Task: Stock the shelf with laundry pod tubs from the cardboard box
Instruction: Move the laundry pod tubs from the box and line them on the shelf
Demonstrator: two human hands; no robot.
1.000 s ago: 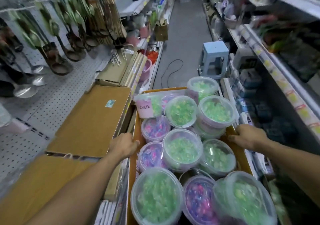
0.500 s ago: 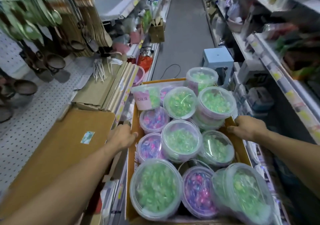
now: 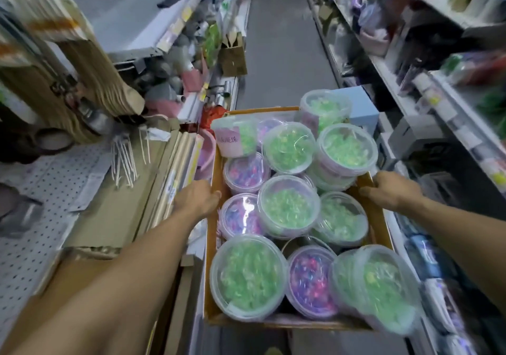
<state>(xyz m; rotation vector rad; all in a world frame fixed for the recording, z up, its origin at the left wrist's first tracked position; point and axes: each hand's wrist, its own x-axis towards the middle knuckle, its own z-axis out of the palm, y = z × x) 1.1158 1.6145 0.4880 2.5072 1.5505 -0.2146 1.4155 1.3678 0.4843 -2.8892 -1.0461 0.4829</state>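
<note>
Fingers [image 3: 216,193] of left hand [image 3: 195,200] and right hand [image 3: 394,190] curl over opposite rims of cardboard box [image 3: 379,218], gripping it. Judged heavy and floppy under loosely stacked, slippery plastic tubs [image 3: 287,207]; support low at the sides, keep level.

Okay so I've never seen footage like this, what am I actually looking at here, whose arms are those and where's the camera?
There is no machine here. A person wears a camera on the head, looking forward and down, so the two bare arms are their own. It is a shop aisle with shelves on both sides. The left hand grips the left wall of an open cardboard box and the right hand grips its right wall. The box is full of clear lidded tubs: many hold green pods, some purple and pink pods, piled in layers. Beyond the box stands a pale blue stool. Flat cardboard sheets lie on the left shelf.
</note>
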